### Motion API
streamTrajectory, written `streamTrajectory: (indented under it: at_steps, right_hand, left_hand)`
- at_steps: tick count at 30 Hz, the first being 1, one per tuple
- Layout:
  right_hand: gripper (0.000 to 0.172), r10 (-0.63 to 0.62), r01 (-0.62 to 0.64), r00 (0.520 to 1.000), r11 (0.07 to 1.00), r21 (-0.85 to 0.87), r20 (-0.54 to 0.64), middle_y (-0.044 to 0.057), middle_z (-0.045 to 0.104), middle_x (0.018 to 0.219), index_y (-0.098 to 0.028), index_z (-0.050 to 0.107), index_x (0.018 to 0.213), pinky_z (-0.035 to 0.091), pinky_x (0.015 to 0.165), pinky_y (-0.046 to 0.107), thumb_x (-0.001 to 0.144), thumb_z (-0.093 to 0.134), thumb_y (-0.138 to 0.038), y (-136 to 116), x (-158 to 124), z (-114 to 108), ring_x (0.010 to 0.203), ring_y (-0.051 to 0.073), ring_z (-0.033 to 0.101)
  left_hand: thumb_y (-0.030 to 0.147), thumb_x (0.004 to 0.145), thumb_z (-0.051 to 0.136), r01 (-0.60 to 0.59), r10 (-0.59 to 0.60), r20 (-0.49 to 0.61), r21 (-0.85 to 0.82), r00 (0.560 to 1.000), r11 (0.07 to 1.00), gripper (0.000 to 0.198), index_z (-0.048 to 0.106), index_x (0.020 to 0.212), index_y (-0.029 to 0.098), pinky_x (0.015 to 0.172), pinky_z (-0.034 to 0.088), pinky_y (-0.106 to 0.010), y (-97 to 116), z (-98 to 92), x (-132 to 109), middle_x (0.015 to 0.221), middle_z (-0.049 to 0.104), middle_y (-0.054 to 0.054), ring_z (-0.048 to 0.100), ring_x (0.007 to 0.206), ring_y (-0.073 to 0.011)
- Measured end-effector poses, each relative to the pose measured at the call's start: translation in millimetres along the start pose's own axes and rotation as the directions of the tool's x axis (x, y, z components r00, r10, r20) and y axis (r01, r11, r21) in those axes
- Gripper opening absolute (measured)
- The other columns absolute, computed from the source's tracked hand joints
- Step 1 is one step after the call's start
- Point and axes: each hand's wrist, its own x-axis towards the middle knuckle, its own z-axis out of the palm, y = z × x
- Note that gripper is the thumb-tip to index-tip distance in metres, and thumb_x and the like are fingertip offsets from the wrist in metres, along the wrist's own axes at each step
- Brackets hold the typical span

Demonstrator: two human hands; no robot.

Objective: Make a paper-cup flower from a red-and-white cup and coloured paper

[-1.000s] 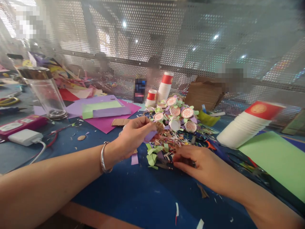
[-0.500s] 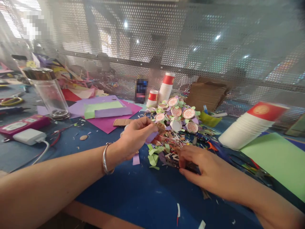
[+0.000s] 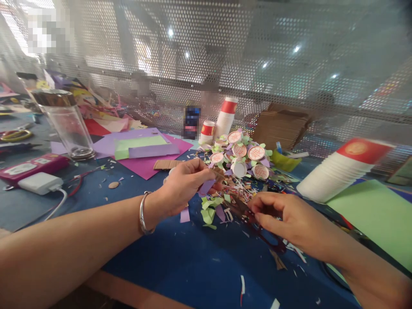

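Note:
My left hand, wearing a silver bangle, is closed in a pinch on a small brown cardboard piece with a purple paper strip at it. To the right, the fingers of my right hand are closed on dark red scissors, blurred, with a looped handle hanging below the palm. Paper scraps in green and purple lie between the hands. Just beyond them is a heap of paper-cup flowers with round printed centres and curled petals.
A tilted stack of paper cups stands at right beside green paper. Upright cups and cardboard are at the back. On the left are a glass bottle, a pink power strip and purple paper.
My right hand has risen slightly and moved right out of the scraps, bringing the dark red scissors with it. My left hand keeps its pinch almost in place.

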Motion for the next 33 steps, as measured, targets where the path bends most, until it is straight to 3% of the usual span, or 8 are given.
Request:
streamTrajectory:
  at_steps: [9,15,22,26,33]
  right_hand:
    - [0.016,0.120,-0.091,0.992,0.915,0.394,-0.049,0.003,0.069,0.073,-0.020,0.057,0.079,0.044,0.058,0.027,0.089,0.052,-0.032,-1.8,1.7,0.7,0.065,0.016,0.059]
    - [0.014,0.133,-0.093,0.989,0.897,0.432,-0.063,0.000,0.068,0.066,-0.021,0.053,0.078,0.044,0.052,0.026,0.089,0.053,-0.029,-2.7,3.3,8.0,0.056,0.014,0.059]
    - [0.017,0.075,-0.030,0.994,0.891,0.452,-0.081,-0.003,0.062,0.061,-0.022,0.052,0.077,0.045,0.052,0.027,0.093,0.051,-0.029,-3.7,3.6,13.8,0.053,0.014,0.056]
    - [0.018,0.028,0.025,0.994,0.892,0.451,-0.109,-0.001,0.063,0.066,-0.021,0.056,0.082,0.046,0.058,0.028,0.096,0.050,-0.030,-3.8,4.0,18.1,0.060,0.015,0.057]
    - [0.020,0.023,0.023,0.998,0.768,0.640,-0.063,0.001,0.065,0.080,-0.021,0.055,0.090,0.048,0.056,0.025,0.099,0.051,-0.039,-10.3,4.7,26.5,0.063,0.013,0.060]
  left_hand:
    - [0.016,0.084,0.060,0.125,-0.121,0.083,-0.042,0.989,0.991,0.019,0.052,0.066,0.017,0.068,0.051,-0.025,-2.1,1.9,-2.5,0.046,0.049,0.006,0.071,0.068,-0.0146]
    - [0.015,0.085,0.061,0.249,-0.217,0.220,-0.131,0.951,0.960,0.017,0.053,0.069,0.014,0.069,0.056,-0.028,2.3,12.3,-11.8,0.067,0.064,0.000,0.074,0.074,-0.0173]
    - [0.012,0.085,0.062,0.265,-0.221,0.202,-0.227,0.954,0.937,0.016,0.053,0.071,0.015,0.073,0.057,-0.025,0.8,13.7,-11.0,0.058,0.061,0.002,0.075,0.075,-0.0171]
    - [0.012,0.082,0.065,0.267,-0.212,0.215,-0.271,0.953,0.925,0.014,0.055,0.073,0.014,0.074,0.057,-0.024,1.7,12.6,-9.8,0.071,0.068,-0.001,0.075,0.074,-0.0158]
    - [0.012,0.080,0.066,0.239,-0.162,0.248,-0.321,0.955,0.916,0.014,0.054,0.073,0.015,0.076,0.057,-0.025,1.4,13.9,-10.1,0.066,0.065,0.001,0.070,0.066,-0.0112]
